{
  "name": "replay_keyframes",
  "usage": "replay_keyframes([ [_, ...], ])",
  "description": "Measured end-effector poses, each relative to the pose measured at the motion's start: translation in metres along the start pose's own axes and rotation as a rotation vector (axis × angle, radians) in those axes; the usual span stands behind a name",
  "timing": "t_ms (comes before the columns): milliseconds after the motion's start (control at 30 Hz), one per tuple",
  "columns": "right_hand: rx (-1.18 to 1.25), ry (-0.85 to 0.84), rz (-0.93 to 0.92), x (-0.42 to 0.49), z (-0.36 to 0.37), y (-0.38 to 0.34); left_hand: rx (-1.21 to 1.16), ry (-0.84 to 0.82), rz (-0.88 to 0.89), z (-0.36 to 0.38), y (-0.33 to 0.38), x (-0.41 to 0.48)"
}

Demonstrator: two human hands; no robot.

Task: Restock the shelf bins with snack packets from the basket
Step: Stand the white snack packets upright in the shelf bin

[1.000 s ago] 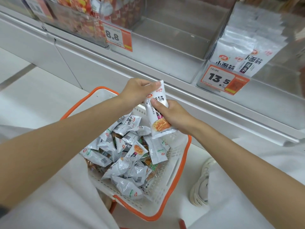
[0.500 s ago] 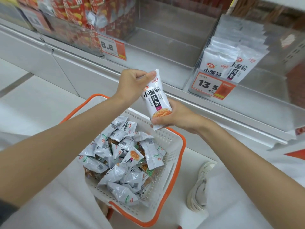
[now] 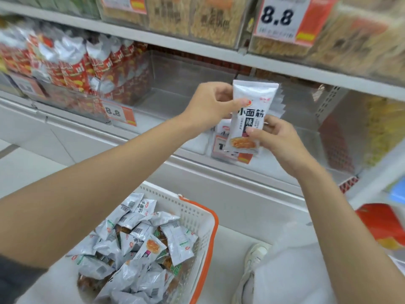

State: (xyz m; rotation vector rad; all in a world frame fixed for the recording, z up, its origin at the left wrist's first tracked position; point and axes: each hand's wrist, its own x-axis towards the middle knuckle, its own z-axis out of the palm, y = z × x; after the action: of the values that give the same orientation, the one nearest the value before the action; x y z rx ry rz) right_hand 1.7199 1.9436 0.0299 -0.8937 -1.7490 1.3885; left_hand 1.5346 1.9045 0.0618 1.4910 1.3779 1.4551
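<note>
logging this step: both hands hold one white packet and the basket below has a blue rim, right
The basket rim is orange, not blue, as the head view shows. The rest stands: the left hand and right hand hold one white packet.

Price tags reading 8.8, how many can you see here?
2. One 8.8 tag hangs on the upper shelf, top right; the other 8.8 tag on the lower shelf, left. Other tags are blurred or partly hidden, so more may exist.

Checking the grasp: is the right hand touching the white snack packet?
Touching. Head view shows the right hand pinching the white snack packet near its lower end.
</note>
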Motion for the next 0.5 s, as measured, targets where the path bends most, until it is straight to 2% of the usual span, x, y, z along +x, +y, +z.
replay_keyframes([
  [200,-0.23,0.168,-0.099,0.005,-0.051,-0.002,0.121,-0.146,0.057,0.038,0.016,0.045],
  [300,-0.36,0.234,-0.066,0.018,-0.06,0.009,0.22,-0.174,0.037,0.05,0.007,0.066],
  [400,-0.551,0.223,0.057,0.031,-0.061,0.022,0.512,-0.204,0.053,0.058,-0.006,0.083],
  [500,-0.687,0.126,0.22,0.039,-0.057,0.036,0.822,-0.247,0.042,0.064,-0.018,0.087],
])
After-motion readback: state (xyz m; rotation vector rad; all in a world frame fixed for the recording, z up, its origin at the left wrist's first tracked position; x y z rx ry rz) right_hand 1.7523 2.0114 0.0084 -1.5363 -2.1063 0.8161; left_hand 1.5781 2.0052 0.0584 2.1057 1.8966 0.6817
